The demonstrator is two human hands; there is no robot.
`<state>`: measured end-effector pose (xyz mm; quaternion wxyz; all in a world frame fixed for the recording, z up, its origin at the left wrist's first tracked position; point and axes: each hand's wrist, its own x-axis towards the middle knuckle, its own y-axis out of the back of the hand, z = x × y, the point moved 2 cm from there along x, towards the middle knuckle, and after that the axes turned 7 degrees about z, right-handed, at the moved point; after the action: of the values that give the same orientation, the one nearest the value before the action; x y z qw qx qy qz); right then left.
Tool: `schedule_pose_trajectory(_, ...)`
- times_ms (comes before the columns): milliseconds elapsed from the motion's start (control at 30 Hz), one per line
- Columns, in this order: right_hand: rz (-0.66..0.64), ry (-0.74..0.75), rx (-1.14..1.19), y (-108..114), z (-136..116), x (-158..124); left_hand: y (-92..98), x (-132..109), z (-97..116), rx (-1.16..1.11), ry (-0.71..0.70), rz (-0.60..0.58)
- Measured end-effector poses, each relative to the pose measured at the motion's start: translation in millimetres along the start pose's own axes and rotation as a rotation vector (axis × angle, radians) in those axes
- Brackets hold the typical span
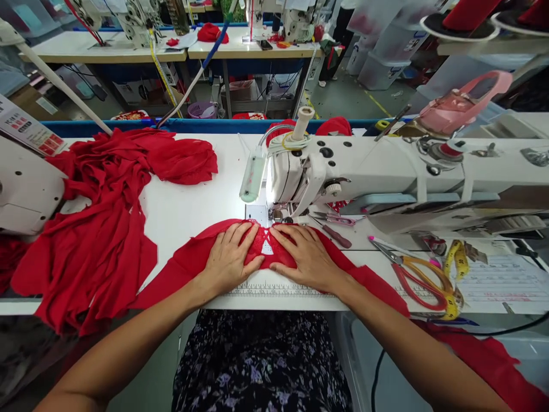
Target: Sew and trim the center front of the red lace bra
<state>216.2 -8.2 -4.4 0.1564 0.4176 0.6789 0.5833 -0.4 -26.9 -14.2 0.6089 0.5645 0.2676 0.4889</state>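
A red fabric piece (184, 260) lies across the sewing table, its upper edge close to the presser foot of the white sewing machine (351, 166). My left hand (231, 257) rests flat on the fabric left of a small cut-out, fingers stretched forward. On the other side of the cut-out my right hand (304, 257) presses down with its fingers spread. White tabletop shows through the opening between the two thumbs. The fabric trails right, past the table's front edge under my right forearm. Stitch details at the needle are too small to tell.
A heap of red fabric (103, 212) hangs over the front edge at left. Right of the machine bed lie scissors (420, 274), a yellow tape measure (457, 263), a seam ripper (337, 234) and a written paper sheet (506, 277). A ruler strip (266, 289) runs along the front.
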Motion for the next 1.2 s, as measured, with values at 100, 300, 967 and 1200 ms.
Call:
schedule_pose_trajectory(100,-0.011,0.014,0.005,-1.7,2.0,-1.6,-0.6,-1.2,-3.4,-0.005,-0.019,-0.008)
schedule_pose_trajectory(300,-0.043,0.020,0.016,-2.3,4.5,-3.4,-3.3,-3.3,-7.1,-0.013,-0.044,-0.019)
schedule_pose_trajectory(967,-0.054,0.005,0.023,-3.5,5.3,-3.5,-4.9,-3.3,-6.6,-0.001,-0.032,-0.013)
schedule_pose_trajectory(1200,-0.048,0.018,0.018,-3.6,6.4,-4.4,-4.9,-3.3,-6.7,0.008,-0.041,-0.006)
